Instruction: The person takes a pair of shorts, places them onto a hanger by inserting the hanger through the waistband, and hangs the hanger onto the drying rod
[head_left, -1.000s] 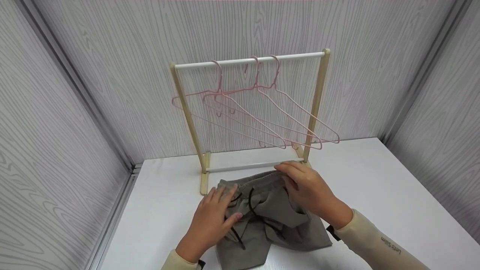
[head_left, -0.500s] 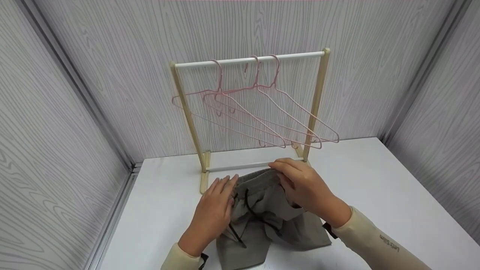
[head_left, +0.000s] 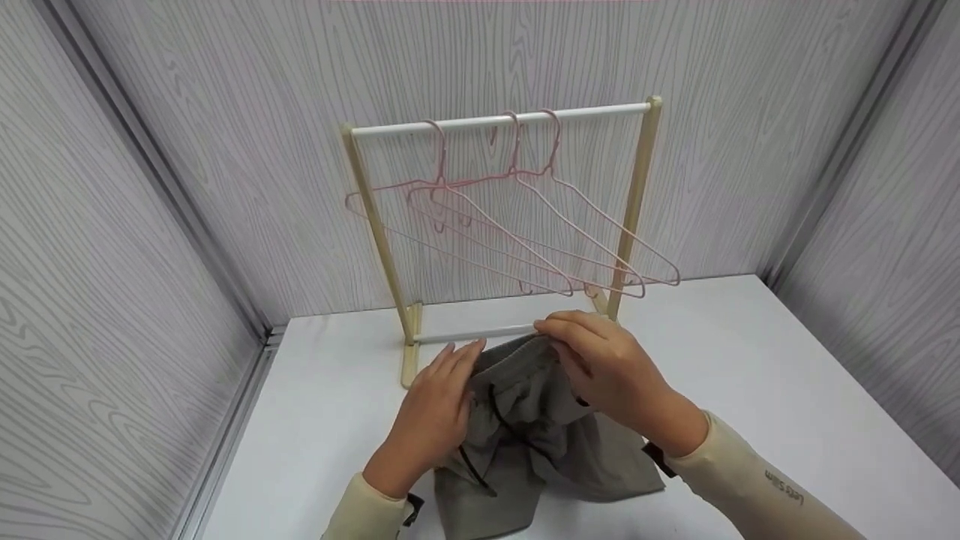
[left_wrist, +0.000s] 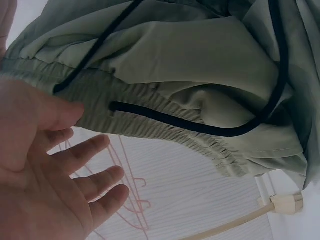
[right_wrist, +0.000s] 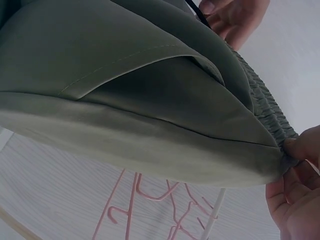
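Note:
Grey-green drawstring shorts (head_left: 517,450) have their elastic waistband (left_wrist: 165,120) raised towards the rack, with the legs spread on the table. My right hand (head_left: 607,367) pinches the waistband's right end between thumb and fingers, seen closely in the right wrist view. At the left end, my left hand (head_left: 431,412) holds the waistband edge, thumb (left_wrist: 65,115) on its outer face and the other fingers loosely extended past the edge. Black cords (left_wrist: 200,127) hang from the front. A side pocket opening (right_wrist: 150,85) gapes in the right wrist view.
Behind the shorts stands a small wooden rack (head_left: 637,195) with a white top rail (head_left: 480,121). Several pink hangers (head_left: 517,176) hang from it, their lower ends reaching forward above the white table (head_left: 315,420). Wood-grain panels (head_left: 262,97) enclose the sides and back.
My left hand has slid from lying over the front of the shorts to the waistband's left end, moving up and away. The waistband has risen slightly; my right hand has shifted a little left with it.

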